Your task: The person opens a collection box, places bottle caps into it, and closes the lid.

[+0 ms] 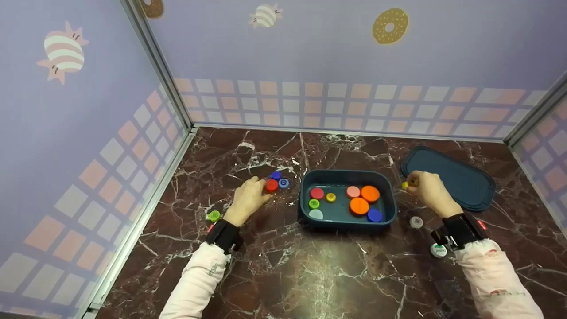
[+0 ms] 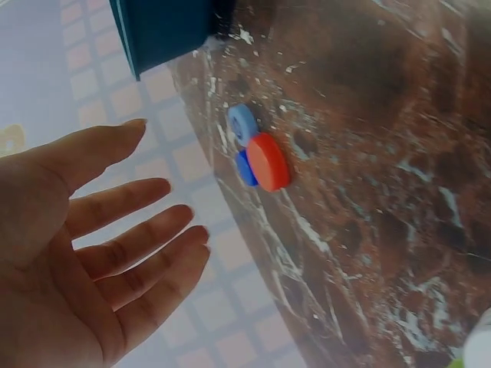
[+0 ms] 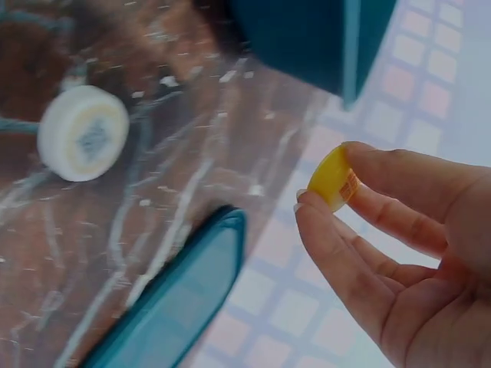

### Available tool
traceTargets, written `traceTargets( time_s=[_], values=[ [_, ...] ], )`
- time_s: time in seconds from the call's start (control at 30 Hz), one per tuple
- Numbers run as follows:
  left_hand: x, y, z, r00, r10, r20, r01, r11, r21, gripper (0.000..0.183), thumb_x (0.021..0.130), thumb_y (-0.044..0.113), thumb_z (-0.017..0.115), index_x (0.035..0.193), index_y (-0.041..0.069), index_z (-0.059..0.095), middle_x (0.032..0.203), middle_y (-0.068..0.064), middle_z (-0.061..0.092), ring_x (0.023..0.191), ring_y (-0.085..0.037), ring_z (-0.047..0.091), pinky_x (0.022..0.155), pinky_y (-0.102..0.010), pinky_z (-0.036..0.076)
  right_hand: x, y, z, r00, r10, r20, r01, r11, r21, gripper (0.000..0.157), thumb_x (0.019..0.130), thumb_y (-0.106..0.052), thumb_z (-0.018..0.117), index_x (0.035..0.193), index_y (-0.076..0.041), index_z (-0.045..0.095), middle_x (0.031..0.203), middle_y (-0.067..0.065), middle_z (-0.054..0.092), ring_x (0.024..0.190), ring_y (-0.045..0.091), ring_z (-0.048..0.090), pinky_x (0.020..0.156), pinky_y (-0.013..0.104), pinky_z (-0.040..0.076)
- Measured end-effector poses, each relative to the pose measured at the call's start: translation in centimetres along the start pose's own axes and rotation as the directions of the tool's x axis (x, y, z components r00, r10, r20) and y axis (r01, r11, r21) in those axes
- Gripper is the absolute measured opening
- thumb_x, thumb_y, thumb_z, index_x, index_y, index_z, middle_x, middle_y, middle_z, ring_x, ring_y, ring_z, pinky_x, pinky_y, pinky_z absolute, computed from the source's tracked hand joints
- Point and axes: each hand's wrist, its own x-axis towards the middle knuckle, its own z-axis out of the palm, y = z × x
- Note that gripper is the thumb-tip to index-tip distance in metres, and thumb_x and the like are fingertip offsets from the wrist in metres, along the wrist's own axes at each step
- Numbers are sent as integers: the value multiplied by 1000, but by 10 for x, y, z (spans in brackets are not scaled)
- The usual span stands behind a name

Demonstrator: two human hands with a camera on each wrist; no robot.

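Observation:
My right hand (image 1: 428,189) pinches a yellow bottle cap (image 3: 328,181) between thumb and fingers, to the right of a dark teal box (image 1: 347,225). Its printed face partly shows in the right wrist view. On the left, my left hand (image 1: 249,199) reaches toward a red cap (image 2: 268,162) with fingers spread and nothing in the palm. Against that red cap lie a dark blue cap (image 1: 276,175) and a lighter blue cap (image 1: 284,183). Inside the box are several caps, among them a large orange cap (image 1: 359,206), a blue cap (image 1: 374,215) and a green cap (image 1: 314,204).
Behind my right hand lies the box's dark lid (image 1: 465,181), flat on the marbled table (image 1: 283,274). A clear whitish cap (image 1: 416,222) and a white cap (image 1: 438,250) sit near my right wrist. A green cap (image 1: 214,215) lies by my left wrist. Patterned walls enclose the table.

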Motion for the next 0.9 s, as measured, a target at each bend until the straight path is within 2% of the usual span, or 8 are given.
traceTargets(
  time_s=[0.13, 0.3, 0.53, 0.67, 0.9],
  values=[
    [-5, -6, 2, 1000, -16, 24, 16, 1000, -2, 30, 72, 21, 75, 92, 1, 66, 82, -10, 54, 75, -30, 58, 61, -44, 47, 6, -16, 1, 997, -63, -34, 64, 998, 3, 15, 76, 1, 69, 86, 7, 60, 74, 15, 58, 65, 30, 56, 59, 43, 45],
    [-10, -12, 1, 998, -26, 59, 24, 999, 28, 31, 73, 24, 75, 93, 2, 64, 83, -11, 54, 78, -31, 58, 62, -45, 47, 10, -32, 11, 986, -163, -30, 163, 987, 12, 14, 72, 1, 72, 81, 4, 61, 69, 9, 59, 62, 25, 57, 56, 39, 46],
    [-19, -22, -1, 990, -69, 125, 60, 996, 68, 29, 74, 23, 74, 92, 2, 64, 85, -13, 54, 78, -33, 58, 60, -47, 47, 10, -47, 28, 977, -203, 63, 200, 979, 44, 13, 73, 2, 71, 82, 2, 62, 69, 5, 55, 60, 20, 52, 55, 35, 43],
    [-24, -28, -1, 989, -82, 120, 74, 995, 66, 32, 74, 23, 74, 94, 1, 65, 85, -14, 55, 79, -34, 58, 61, -47, 48, 9, -52, 36, 969, -218, 113, 215, 976, 36, 13, 73, 2, 71, 82, 1, 61, 70, 6, 56, 60, 20, 53, 56, 36, 44],
    [-30, -36, -2, 988, -109, 112, 103, 993, 62, 35, 73, 24, 74, 97, 1, 64, 90, -13, 57, 83, -34, 58, 61, -48, 47, 8, -62, 49, 953, -261, 156, 261, 965, 21, 12, 71, 3, 70, 79, 1, 62, 68, 7, 58, 58, 19, 54, 54, 34, 45]
  ],
)
